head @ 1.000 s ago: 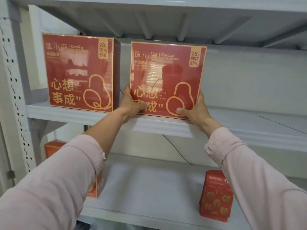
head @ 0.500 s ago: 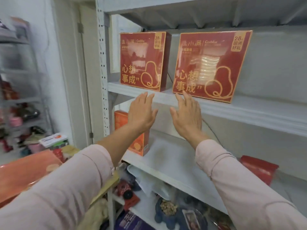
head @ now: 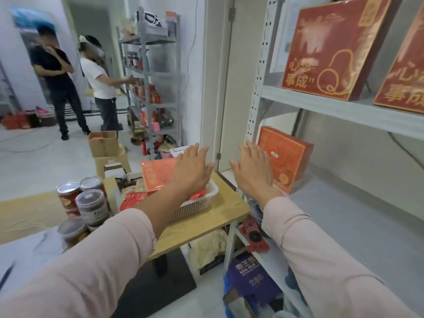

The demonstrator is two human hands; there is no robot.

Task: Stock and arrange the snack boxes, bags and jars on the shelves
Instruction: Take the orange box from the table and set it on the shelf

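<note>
Both hands are empty. The left hand [head: 191, 171] and the right hand [head: 252, 173] are held out flat, palms down, fingers straight and slightly spread, side by side but apart.

The left hand hovers over a white basket [head: 190, 210] on a small wooden table [head: 218, 216]. The right hand is just right of the basket, in front of a grey shelf upright [head: 259, 88].

Inside the basket, a flat orange-red box [head: 156, 177] lies tilted on top of red bags [head: 130, 200], partly under the left hand. Left of the basket, round jars [head: 91, 203] stand packed close together. Right of the basket, an orange box [head: 286, 157] stands on a lower shelf. Above and right of it, two large red gift boxes [head: 330, 49] stand upright on the upper shelf [head: 344, 111].

The flat box looks like the likely next pick. It is wide and rests loosely on the bags, so lifting it by one edge could let it slide or drag bags out. The basket sits near the table's right corner, so a hard pull could shift it toward the edge. The left sleeve passes close to the jars and could knock them. Carried rightward, the wide box could clip the upright.
</note>
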